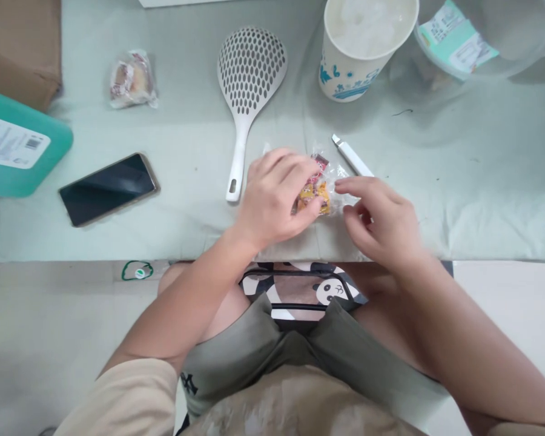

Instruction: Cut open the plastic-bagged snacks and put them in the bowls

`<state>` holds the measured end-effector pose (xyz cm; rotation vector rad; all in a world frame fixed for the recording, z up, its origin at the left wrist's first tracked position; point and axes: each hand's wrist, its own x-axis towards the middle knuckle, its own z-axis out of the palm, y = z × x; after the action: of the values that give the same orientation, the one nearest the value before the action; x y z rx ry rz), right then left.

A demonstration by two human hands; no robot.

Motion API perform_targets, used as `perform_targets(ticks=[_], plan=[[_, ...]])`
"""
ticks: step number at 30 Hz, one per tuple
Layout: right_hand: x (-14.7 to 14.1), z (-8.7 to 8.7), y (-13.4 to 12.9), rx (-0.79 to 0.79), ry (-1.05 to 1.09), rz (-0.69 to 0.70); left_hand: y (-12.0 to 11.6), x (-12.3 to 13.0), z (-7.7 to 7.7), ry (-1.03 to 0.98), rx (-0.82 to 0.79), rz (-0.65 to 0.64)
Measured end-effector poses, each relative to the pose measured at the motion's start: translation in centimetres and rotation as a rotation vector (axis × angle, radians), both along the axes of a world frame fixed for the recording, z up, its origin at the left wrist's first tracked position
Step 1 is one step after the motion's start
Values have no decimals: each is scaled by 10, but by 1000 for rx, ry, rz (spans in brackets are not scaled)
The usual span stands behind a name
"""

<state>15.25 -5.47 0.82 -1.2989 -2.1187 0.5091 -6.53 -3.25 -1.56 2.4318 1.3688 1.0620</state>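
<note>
My left hand [275, 197] is curled over a small clear plastic bag of wrapped candies [320, 192], red and yellow, at the table's near side. Its thumb and fingers lie around the candies, covering the left part of the bag. At the bag's right edge is my right hand [384, 221], index finger stretched out and thumb apart, with nothing visible between them. Just beyond that hand lies a white utility cutter [352, 155], its lower end close to my knuckles. Left of my left hand rests a white slotted skimmer [251, 79], handle towards me.
A phone [109, 189] and a teal container [22, 145] are at left, near a brown box [20, 48]. Farther back sit a wrapped pastry [133, 80], a paper bucket [349, 72] with whitish contents, and a clear plastic tub [518, 36]. The table's front edge runs before my lap.
</note>
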Motion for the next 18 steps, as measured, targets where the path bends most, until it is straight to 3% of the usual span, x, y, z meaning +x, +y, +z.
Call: perform_targets(ticks=[3, 10, 18], plan=[[-6, -6, 1, -52, -14, 47, -3, 4, -2, 7, -70, -33], [-8, -4, 0, -61, -16, 47, -6, -2, 5, -97, 6, -119], [14, 3, -2, -128, -31, 85, -26, -17, 12, -137, 27, -262]])
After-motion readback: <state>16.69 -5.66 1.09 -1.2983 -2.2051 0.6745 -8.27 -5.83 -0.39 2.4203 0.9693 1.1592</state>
